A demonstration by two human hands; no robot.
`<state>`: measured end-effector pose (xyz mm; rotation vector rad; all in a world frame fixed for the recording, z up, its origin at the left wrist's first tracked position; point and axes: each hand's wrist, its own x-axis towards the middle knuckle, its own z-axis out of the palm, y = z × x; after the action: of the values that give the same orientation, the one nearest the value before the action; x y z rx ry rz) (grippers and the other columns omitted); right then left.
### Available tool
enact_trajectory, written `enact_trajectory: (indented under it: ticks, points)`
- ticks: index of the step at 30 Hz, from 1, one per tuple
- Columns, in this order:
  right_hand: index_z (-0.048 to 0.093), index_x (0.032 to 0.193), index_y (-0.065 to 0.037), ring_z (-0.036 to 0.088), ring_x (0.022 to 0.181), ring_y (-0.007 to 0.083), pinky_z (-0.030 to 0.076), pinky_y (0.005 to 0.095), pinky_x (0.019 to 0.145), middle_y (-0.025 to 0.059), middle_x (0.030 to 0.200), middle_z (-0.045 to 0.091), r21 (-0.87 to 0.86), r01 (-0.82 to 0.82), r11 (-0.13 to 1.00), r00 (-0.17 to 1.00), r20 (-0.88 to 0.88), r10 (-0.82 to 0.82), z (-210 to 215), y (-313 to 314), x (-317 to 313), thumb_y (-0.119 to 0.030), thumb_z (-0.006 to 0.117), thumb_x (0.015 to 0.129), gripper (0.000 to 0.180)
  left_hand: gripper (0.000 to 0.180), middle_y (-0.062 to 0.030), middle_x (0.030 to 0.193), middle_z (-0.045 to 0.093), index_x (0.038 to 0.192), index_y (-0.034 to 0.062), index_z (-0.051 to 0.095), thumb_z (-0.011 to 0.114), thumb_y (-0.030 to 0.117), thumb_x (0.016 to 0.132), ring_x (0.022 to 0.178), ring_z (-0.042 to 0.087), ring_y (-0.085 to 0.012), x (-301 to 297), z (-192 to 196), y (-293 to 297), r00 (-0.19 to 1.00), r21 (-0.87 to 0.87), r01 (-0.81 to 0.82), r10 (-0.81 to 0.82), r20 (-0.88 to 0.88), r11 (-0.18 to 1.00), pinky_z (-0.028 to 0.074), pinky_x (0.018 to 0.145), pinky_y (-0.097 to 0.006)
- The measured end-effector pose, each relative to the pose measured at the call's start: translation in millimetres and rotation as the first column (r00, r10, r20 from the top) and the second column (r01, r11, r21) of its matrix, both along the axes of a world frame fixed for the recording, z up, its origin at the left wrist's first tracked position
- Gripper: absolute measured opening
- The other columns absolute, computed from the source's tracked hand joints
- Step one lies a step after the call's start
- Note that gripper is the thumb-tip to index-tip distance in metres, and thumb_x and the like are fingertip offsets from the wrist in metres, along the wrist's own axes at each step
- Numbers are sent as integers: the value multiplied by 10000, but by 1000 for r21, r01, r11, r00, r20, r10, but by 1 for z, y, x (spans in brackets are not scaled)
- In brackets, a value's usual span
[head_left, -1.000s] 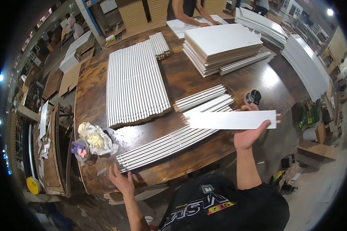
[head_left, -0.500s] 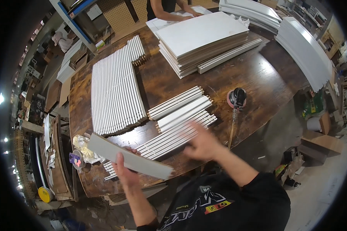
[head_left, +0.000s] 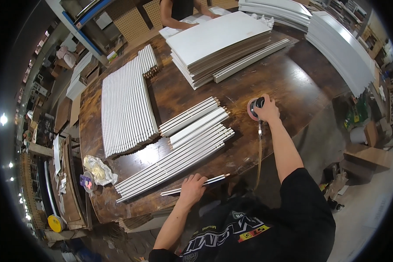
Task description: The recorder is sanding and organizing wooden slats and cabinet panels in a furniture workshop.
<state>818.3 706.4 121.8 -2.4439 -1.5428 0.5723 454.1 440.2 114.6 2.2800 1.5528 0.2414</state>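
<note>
My right hand [head_left: 268, 109] is wrapped round the black top of a round orbital sander [head_left: 252, 110], which rests on the tabletop with its hose running toward me. Close to the table's near edge, my left hand [head_left: 193, 187] is closed over a narrow white wooden rail [head_left: 216, 179] standing on its long side. A small wooden dowel sticks out of the rail's right end. Just beyond the left hand lies a row of similar white rails [head_left: 174, 159], side by side, with two more groups of rails [head_left: 190, 115] behind them.
On the brown wooden table [head_left: 231, 153], a long row of white rails [head_left: 126, 100] lies at left and a tall stack of white panels [head_left: 222, 39] at the back. Crumpled wrapping [head_left: 99, 170] sits at the left edge. Across the table, a co-worker's arms [head_left: 177, 22] reach over a panel.
My left hand has lowered the white rail from a tilted, raised position onto the table. My right hand has moved right and away from me, from above the rails, and taken hold of the sander.
</note>
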Motion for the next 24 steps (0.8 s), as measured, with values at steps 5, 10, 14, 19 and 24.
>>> enact_trajectory:
  ticks: [5,10,14,19,24]
  points:
    - [545,1382,-153,620,1136,273,507,385,966,100,1265,613,256,277,926,486,-869,95,-50,-97,43,-154,717,804,603,350,-54,1060,630,1142,157,640,753,191,812,1026,628,-279,5,-9,1,998,-9,55,-55,35,998,506,859,-449]
    - [542,1374,-225,669,917,188,560,346,621,69,1193,634,-56,696,716,-90,-996,10,-52,-275,37,-321,561,974,412,383,-62,1049,626,1168,154,610,750,193,813,1022,632,-286,26,-16,24,975,14,180,-180,133,984,518,836,-454]
    - [558,1286,-178,648,970,193,558,353,720,65,1152,621,-61,778,625,-72,-997,-8,-50,-378,26,-247,560,935,358,326,-78,1026,606,1099,138,593,727,156,802,995,636,-314,53,-25,33,906,1,417,-416,76,909,533,787,-465]
    - [544,1175,-94,641,965,194,521,318,864,96,1105,643,136,765,629,238,-968,-81,-69,-455,8,-188,561,881,310,244,-98,985,597,1030,127,592,704,184,820,932,627,-328,79,-21,44,845,48,525,-528,84,849,525,759,-482]
    - [556,1158,-64,568,1024,143,437,280,941,69,1090,623,158,688,709,339,-933,-122,-60,-453,-22,-137,551,871,296,255,-95,962,598,1004,113,585,736,211,823,948,634,-327,72,-20,39,786,-47,619,-618,33,784,543,773,-472]
